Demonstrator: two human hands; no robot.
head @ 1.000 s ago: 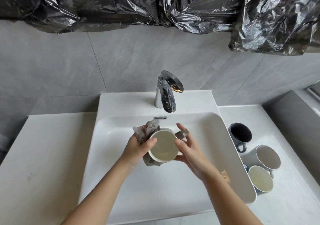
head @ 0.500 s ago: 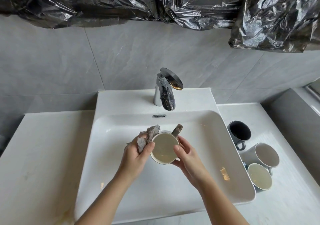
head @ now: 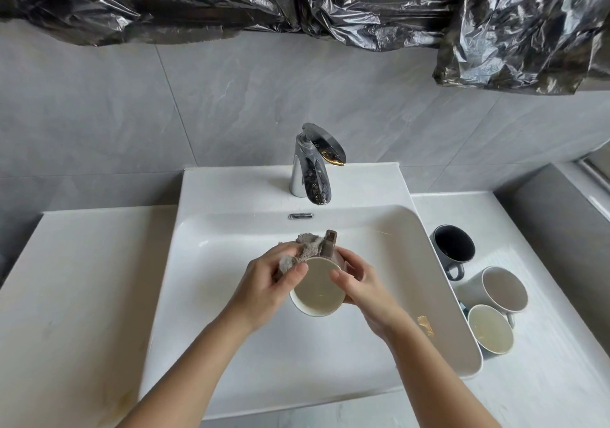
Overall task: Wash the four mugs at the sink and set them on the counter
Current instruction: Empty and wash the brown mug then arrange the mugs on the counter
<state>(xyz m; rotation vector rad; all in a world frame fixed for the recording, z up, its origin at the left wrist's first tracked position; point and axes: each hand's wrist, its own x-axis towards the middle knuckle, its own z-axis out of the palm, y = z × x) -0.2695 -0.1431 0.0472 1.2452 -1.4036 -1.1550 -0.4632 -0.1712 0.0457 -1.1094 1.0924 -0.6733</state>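
Mug handle (head: pixel 330 246) now beside cloth (head: pixel 305 246)

Both bare forearms come up from the near edge and angle in toward each other, so the hands nearly meet. The left hand (head: pixel 264 282) is turned palm inward, its fingers curled round a grey cloth (head: pixel 307 246) and its thumb pressed at the rim of a mug (head: pixel 318 290). The right hand (head: pixel 359 282) grips the mug's other side, fingers wrapped behind it and thumb laid across the rim.

Our brown-handled ceramic mug (head: pixel 317 292) (grey cloth (head: pixel 308 246) at its left) hangs over the white rectangular sink (head: pixel 218 312); three ceramic mugs (head: pixel 503 289) stand right, on the white counter (head: pixel 544 378).
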